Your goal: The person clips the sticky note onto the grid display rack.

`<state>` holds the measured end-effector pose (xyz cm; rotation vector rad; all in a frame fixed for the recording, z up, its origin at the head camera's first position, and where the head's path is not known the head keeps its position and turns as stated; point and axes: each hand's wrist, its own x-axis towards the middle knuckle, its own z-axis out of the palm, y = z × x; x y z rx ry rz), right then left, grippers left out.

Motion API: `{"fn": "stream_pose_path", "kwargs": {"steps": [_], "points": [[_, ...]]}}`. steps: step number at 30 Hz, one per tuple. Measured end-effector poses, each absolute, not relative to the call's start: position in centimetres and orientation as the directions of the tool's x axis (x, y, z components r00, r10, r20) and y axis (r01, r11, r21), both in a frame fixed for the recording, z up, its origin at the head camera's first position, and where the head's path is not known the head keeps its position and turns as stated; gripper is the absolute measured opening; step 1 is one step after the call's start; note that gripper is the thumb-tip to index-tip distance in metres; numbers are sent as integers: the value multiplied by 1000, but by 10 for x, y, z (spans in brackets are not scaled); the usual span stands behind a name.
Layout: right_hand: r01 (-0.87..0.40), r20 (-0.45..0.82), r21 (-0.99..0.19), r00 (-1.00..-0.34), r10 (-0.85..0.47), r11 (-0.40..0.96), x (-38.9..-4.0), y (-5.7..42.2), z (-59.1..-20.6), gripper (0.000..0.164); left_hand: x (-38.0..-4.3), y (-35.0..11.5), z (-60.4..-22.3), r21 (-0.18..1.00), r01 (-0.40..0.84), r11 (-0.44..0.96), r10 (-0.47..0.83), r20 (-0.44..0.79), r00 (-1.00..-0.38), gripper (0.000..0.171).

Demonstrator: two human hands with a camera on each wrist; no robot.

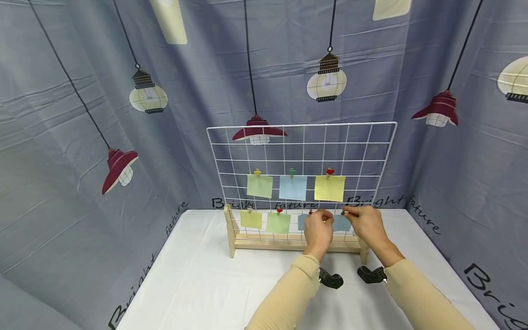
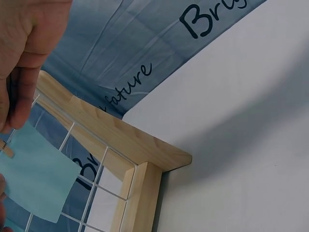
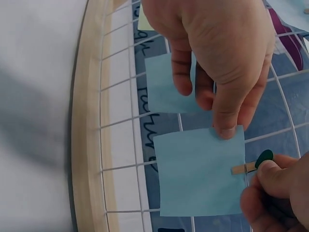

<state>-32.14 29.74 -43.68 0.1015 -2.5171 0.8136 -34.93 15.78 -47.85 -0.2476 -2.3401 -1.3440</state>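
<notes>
A blue sticky note point(image 3: 198, 179) lies against the lower right of a white wire grid point(image 1: 303, 124). My left hand point(image 1: 318, 233) pinches this note's upper corner between thumb and finger. At the note's top edge, my right hand point(image 1: 368, 225) grips a small wooden clothespin point(image 3: 244, 168) with a green top, its tip overlapping the paper. The left wrist view shows the same note point(image 2: 38, 171) with fingers beside it. Left of it hangs another blue note point(image 3: 161, 82), partly behind my left hand.
A wooden stand point(image 1: 268, 244) holds the grid upright on the white table point(image 1: 198, 284). Clipped above are a green note point(image 1: 260, 187), a blue note point(image 1: 293, 189) and a yellow note point(image 1: 329, 189). Lower left hang a yellow-green note point(image 1: 251, 220) and a green note point(image 1: 278, 223).
</notes>
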Motion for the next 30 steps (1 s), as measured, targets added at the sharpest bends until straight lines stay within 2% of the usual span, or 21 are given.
{"fn": "stream_pose_path", "kwargs": {"steps": [16,23,30], "points": [[-184,444,-556,-890,103,810,-315,291,-441,33,-343,155,-473,792,317,521,-94,423,-901,6],[-201,489,-547,-865,115,813,-309,286,-445,39,-338,149,-473,791,305,531,-89,409,-908,4],[-212,518,-561,-844,139,800,-297,281,-449,37,-329,137,-468,792,332,512,-52,414,-909,9]]}}
